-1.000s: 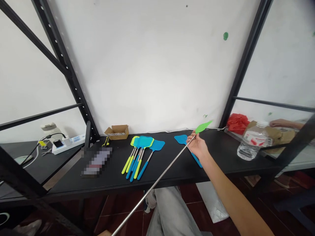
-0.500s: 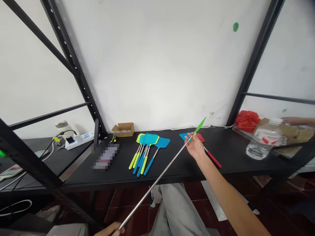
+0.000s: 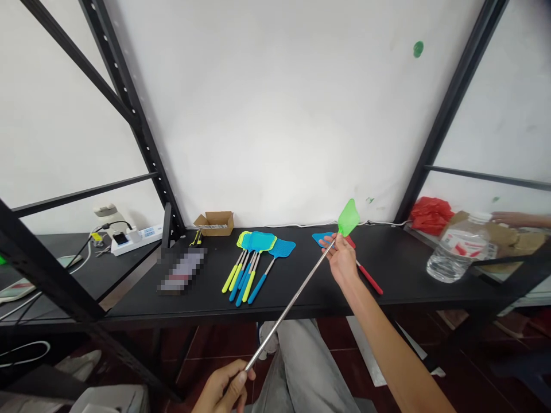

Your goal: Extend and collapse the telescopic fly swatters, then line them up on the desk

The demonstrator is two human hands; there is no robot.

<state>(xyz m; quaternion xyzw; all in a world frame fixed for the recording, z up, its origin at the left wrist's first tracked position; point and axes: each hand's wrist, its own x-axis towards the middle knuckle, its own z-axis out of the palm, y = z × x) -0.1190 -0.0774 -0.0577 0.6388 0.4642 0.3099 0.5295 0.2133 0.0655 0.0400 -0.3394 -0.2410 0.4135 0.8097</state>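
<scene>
Green swatter (image 3: 348, 217), rod extended, long axis running from lower left up to its head at upper right, above the shelf (image 3: 301, 289). Right hand (image 3: 342, 259) pinches the rod near the head; left hand (image 3: 224, 387) grips its lower end. Swatter bundle (image 3: 252, 261) lies left of the head.

This looks like a small workshop or packing room. A black metal rack frame (image 3: 133, 123) with punched uprights stands against a bare, scuffed white wall (image 3: 275, 103), carrying a black shelf (image 3: 301, 289) used as a bench. A batch of identical fly swatters (image 3: 252, 261) lies in the middle, a small cardboard box (image 3: 215, 222) far behind it, and a power strip (image 3: 136, 238) at the left.
</scene>
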